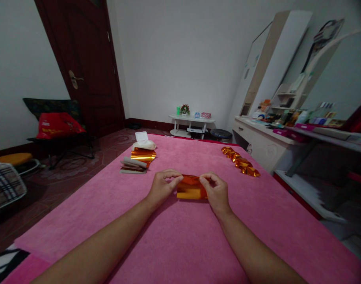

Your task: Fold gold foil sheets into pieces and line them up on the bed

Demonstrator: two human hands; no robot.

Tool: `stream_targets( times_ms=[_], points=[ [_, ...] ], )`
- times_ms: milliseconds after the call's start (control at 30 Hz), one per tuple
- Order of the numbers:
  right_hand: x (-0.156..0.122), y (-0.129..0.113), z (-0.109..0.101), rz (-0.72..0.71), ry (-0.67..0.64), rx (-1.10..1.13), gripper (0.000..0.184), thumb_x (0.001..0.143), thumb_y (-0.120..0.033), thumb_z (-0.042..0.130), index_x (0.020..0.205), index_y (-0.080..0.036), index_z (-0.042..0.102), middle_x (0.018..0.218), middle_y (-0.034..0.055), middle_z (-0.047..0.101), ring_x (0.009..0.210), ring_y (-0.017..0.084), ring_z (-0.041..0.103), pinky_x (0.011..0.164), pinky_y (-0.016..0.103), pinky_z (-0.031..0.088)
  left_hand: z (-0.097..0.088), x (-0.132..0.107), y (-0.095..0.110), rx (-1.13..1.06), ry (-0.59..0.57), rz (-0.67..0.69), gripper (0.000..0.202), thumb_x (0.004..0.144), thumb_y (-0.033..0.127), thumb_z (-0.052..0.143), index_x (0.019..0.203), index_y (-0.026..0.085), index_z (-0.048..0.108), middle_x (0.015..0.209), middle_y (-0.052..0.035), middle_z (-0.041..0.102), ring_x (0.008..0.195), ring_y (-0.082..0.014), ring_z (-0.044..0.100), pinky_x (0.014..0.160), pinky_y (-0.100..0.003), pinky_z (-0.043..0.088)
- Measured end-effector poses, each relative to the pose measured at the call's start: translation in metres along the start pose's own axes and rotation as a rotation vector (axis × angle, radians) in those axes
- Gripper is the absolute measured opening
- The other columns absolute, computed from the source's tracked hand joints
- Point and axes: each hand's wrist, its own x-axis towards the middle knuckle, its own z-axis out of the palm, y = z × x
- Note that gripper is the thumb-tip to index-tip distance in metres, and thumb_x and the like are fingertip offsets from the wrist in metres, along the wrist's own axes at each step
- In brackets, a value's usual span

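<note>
A shiny orange-gold foil sheet [190, 187] lies on the pink cloth [180, 236] in front of me, partly folded. My left hand [162, 187] pinches its left edge with curled fingers. My right hand [215, 191] pinches the right edge the same way. Both hands rest on the cloth, one at each end of the sheet.
A stack of gold foil sheets [143, 155], grey cards [133, 165] and a white open box [143, 141] sit at the far left of the cloth. Several folded gold pieces [241, 161] lie in a row at the far right. A cluttered desk [272, 134] stands to the right.
</note>
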Motion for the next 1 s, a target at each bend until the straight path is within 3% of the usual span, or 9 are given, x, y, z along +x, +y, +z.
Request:
stream_targets(
  times_ms=[367, 1000],
  points=[
    [-0.0003, -0.0002, 0.0007, 0.047, -0.01, 0.023, 0.016, 0.08, -0.032, 0.059, 0.074, -0.018, 0.064, 0.071, 0.0009, 0.06, 0.069, 0.016, 0.055, 0.064, 0.025, 0.042, 0.0002, 0.0021, -0.0041, -0.097, 0.103, -0.128, 0.011, 0.07, 0.026, 0.071, 0.068, 0.015, 0.071, 0.07, -0.0036, 0.07, 0.066, -0.0148, 0.062, 0.065, -0.024, 0.047],
    [-0.0019, -0.0085, 0.002, 0.017, 0.046, 0.014, 0.015, 0.08, -0.029, 0.058, 0.072, -0.018, 0.063, 0.071, 0.0011, 0.058, 0.068, 0.015, 0.054, 0.063, 0.025, 0.043, 0.0052, 0.0015, 0.001, -0.095, 0.138, -0.108, 0.013, 0.071, 0.024, 0.068, 0.063, 0.015, 0.064, 0.07, -0.0042, 0.07, 0.066, -0.0145, 0.063, 0.065, -0.025, 0.048]
  ],
)
